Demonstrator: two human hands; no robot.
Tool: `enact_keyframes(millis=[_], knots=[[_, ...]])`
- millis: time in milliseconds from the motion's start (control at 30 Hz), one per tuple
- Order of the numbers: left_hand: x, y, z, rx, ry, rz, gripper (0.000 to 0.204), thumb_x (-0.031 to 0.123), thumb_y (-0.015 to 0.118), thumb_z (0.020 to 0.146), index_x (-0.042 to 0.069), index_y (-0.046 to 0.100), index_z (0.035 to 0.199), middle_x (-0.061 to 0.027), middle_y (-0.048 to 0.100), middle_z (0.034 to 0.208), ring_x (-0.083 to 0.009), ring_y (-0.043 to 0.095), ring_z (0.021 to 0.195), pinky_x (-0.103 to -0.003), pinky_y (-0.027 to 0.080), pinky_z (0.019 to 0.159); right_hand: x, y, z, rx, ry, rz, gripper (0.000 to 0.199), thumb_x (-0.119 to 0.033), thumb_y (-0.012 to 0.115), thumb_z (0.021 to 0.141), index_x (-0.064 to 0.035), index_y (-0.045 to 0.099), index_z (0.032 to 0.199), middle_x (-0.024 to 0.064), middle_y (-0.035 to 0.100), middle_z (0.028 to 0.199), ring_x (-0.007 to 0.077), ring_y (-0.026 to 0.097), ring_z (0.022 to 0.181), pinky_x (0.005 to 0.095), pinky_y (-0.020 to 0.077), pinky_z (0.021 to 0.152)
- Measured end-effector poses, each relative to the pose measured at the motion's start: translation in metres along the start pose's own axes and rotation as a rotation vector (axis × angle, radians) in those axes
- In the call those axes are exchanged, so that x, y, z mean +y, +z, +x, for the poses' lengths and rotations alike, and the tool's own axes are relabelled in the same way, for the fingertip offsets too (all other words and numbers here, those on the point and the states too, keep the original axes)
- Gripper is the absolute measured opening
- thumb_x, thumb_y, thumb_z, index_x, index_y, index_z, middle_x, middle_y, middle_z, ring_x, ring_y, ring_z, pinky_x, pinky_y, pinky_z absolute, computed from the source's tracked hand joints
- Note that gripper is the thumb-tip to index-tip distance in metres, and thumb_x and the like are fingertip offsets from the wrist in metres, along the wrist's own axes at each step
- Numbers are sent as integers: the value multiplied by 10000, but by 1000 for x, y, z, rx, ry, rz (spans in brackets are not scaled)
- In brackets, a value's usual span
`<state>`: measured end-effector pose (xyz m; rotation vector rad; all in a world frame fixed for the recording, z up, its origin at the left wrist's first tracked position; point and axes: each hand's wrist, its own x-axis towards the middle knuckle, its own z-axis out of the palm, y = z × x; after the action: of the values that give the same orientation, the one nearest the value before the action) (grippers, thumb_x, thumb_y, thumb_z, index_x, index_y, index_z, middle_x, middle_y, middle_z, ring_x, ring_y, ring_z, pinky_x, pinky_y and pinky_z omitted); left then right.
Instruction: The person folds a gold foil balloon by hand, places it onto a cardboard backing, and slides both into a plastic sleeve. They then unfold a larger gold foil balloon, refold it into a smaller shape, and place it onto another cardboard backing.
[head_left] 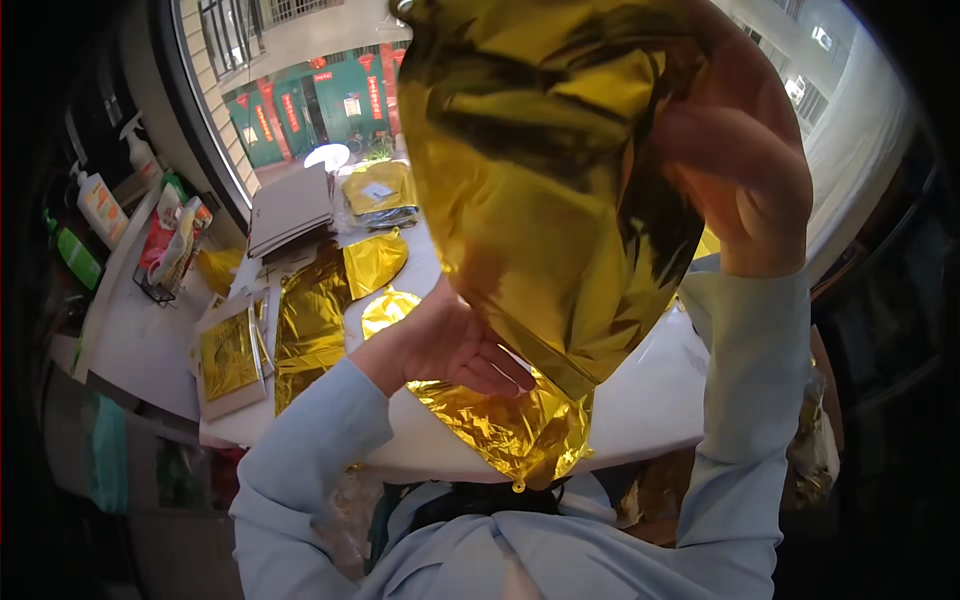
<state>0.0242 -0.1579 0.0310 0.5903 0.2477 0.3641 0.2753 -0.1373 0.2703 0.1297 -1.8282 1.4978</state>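
Note:
A large, crinkled gold foil balloon, limp and flat, is held up before me and fills the upper middle. My right hand grips it at its right side, the fingers partly hidden by the foil. Below its lower left edge is my left hand, palm up with fingers stretched out; whether it touches the foil I cannot tell. Under both hands another gold foil piece lies on the white table, its small tab reaching past the front edge. More gold foil is spread left of my left hand.
Grey cardboard sheets and a packet of folded foil lie at the back left. Nearer is a flat board with gold foil. Pump bottles and a wire basket stand on a side surface. A window is behind the table.

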Motion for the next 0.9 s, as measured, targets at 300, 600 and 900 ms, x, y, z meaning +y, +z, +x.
enact_keyframes(millis=[300, 600, 900], knots=[[-38, -48, 73, -37, 245, -437, 599, 455, 486, 1094, 46, 481, 1532, -184, 551, 1516, -365, 584, 1333, -522, 480, 1140, -5, 16, -37, -245, -110, -450, 446, 19, 594, 771, 96, 562, 1209, 193, 674, 1148, 202, 655, 962, 277, 509, 851], [6, -44, -7, 965, 594, 343, 317, 154, 749, 954, 113, 639, 1248, 6, 714, 1045, -126, 706, 994, -300, 569, 874, 28, -3, -183, 99, -90, -571, 195, 31, 709, 796, -55, 715, 970, 79, 706, 912, 274, 705, 889, 573, 474, 1130], [-20, -115, -24, 1248, 516, 1014, 410, 43, 730, 908, 20, 671, 1313, -27, 737, 1055, -98, 668, 850, -271, 553, 762, 151, 72, -317, 192, 380, -1036, 360, 36, 725, 744, -164, 754, 1042, 5, 717, 980, 241, 711, 1012, 631, 327, 1225]])
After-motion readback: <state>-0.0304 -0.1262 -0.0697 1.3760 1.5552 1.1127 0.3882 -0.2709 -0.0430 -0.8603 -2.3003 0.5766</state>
